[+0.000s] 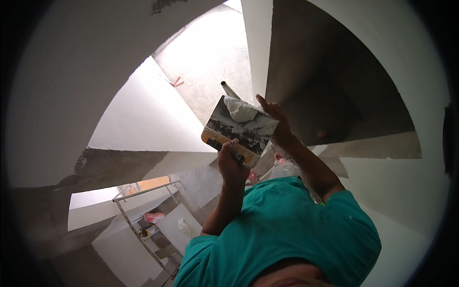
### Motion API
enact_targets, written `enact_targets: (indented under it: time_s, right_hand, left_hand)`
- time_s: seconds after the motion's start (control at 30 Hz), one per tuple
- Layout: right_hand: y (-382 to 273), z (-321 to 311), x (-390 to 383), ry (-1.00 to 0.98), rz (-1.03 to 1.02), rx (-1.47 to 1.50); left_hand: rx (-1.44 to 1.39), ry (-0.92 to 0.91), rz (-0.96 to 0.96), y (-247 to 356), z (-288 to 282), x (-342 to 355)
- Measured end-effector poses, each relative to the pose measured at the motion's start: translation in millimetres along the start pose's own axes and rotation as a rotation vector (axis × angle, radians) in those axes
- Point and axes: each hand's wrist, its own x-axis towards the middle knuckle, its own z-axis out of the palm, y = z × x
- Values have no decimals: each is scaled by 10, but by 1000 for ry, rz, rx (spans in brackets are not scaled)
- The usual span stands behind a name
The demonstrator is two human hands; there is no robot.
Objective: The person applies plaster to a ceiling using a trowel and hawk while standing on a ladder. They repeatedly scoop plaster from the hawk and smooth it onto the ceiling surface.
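Note:
My left hand (231, 161) is closed around the orange and black handle of a wide putty knife (265, 128). Its flat metal blade is smeared with dark and pale residue. A lump of white putty (240, 111) sits near the blade's far edge. My right hand (279, 119) is at the blade's right edge, one finger stretched out and the others bent; the blade partly hides what they grip. Beyond the blade, a tube end (229, 89) sticks out; I cannot tell what it belongs to.
A metal scaffold frame (125, 210) stands at the lower left. Near it are a pale board (179, 225) with a white lump on it and a red and white bag (153, 218). White and bare grey wall surfaces surround me. Small reddish pieces (178, 82) lie far off.

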Motion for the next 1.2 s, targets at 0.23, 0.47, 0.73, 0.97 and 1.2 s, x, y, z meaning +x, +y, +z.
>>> enact_targets:
  time_s: [0.23,0.47,0.73,0.97,1.2]
  right_hand:
    - [811,-227,-542,-107,231,-23]
    - [1553,-239,-1727,-200,501,-7]
    - [1726,-525,-1791,-191,704,13]
    - [2211,-336,-1914,-60,585,-71]
    - [2246,-522,-1816,-79,665,-52]
  left_hand:
    - [78,-42,274,80,453,451]
    - [524,-145,893,1423,1857,1052]
    - [1802,-516,2519,3173,5170,1128]
    - [2296,681,2692,3139,5922,1651]
    - [2605,337,2659,2861,4752,1960]
